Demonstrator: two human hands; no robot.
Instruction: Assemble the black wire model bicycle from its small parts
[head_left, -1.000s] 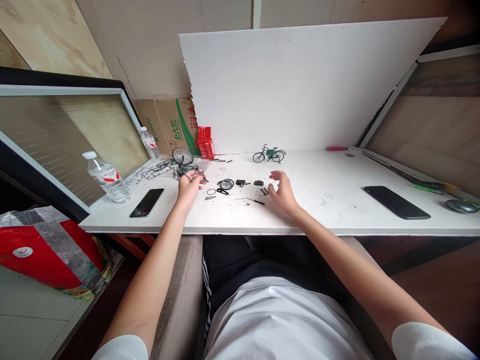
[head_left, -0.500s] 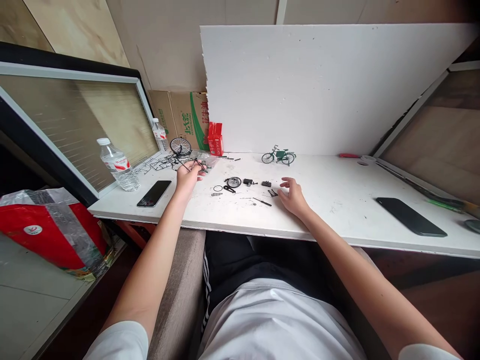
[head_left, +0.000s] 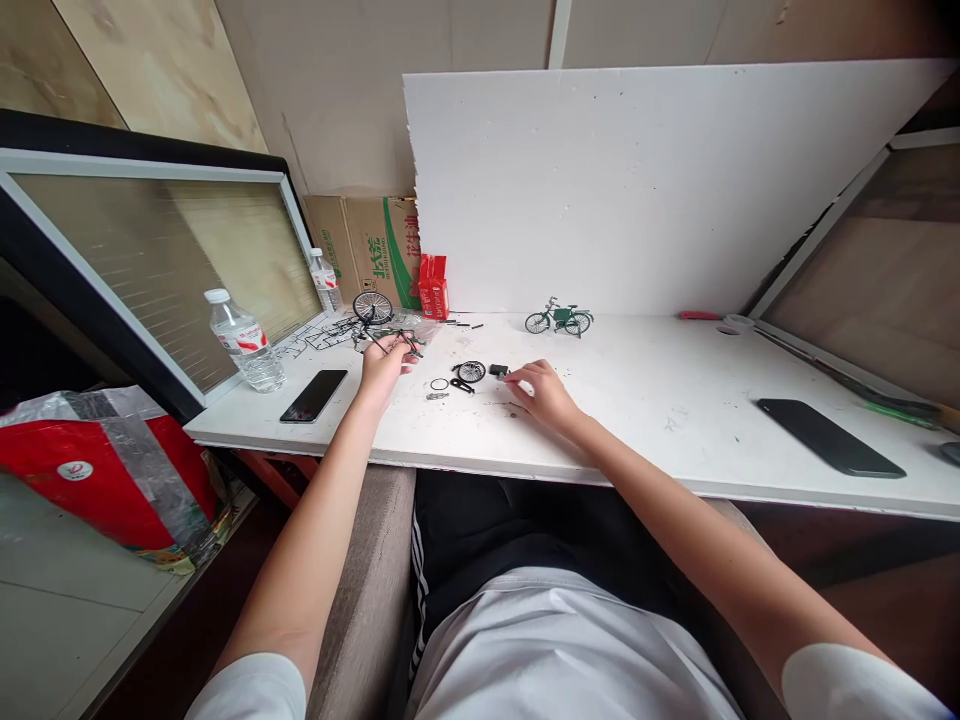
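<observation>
My left hand (head_left: 382, 366) pinches a thin dark model bicycle frame (head_left: 399, 341) at the left of the white table (head_left: 645, 400). My right hand (head_left: 541, 391) rests on the table with fingers curled over small parts near a black block (head_left: 498, 370); what its fingers hold is hidden. Between the hands lie a small spoked wheel (head_left: 471, 372), a black ring (head_left: 439, 384) and a short chain piece (head_left: 436, 396). A larger spoked wheel (head_left: 373, 307) and wire part frames (head_left: 322, 336) lie behind my left hand. A finished green model bicycle (head_left: 559, 319) stands at the back.
Two water bottles (head_left: 244, 341) and a black phone (head_left: 313, 395) sit at the table's left; a second phone (head_left: 829, 437) lies at the right. A red box (head_left: 433, 286), a cardboard carton (head_left: 375, 250) and a white foam board (head_left: 645, 190) stand behind. A red bag (head_left: 105, 470) is on the floor, left.
My right hand has slid left across the table and closed over the small parts by the black block. My left hand keeps the frame, lifted slightly. The view has shifted a little.
</observation>
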